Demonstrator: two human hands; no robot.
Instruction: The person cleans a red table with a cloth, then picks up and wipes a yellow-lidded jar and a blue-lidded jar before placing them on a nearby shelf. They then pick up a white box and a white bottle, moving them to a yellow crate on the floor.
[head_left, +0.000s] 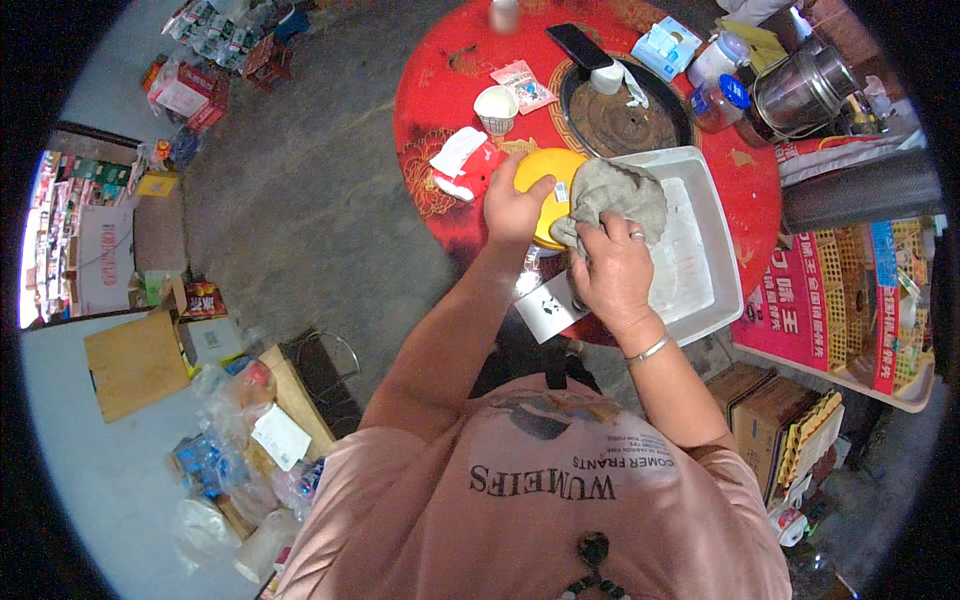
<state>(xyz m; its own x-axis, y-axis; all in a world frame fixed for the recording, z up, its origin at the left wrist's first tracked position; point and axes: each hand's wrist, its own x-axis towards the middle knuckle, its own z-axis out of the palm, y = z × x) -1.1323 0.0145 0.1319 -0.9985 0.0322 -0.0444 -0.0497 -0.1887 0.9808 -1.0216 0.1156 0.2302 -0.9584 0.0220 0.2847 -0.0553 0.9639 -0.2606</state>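
My left hand (517, 204) grips a round yellow lid (546, 169), its thumb lying on top beside a small printed label. What the lid sits on is mostly hidden; something clear and shiny shows below it. In my right hand (616, 266) is a crumpled grey cloth (619, 196), held against the lid's right side and partly over the rim of a white plastic tray (731, 255). A white card with a dark print (551, 309) lies below the hands at the table's near edge. Left of my left hand is a red and white cloth-like item (466, 163).
On the round red table (431, 97) are a paper cup (496, 109), a small packet (525, 86), a black phone (579, 46), a dark round tray (574, 120), a tissue box (667, 48), a blue-lidded jar (721, 103) and a metal pail (799, 94). Cardboard boxes (739, 420) stand at lower right.
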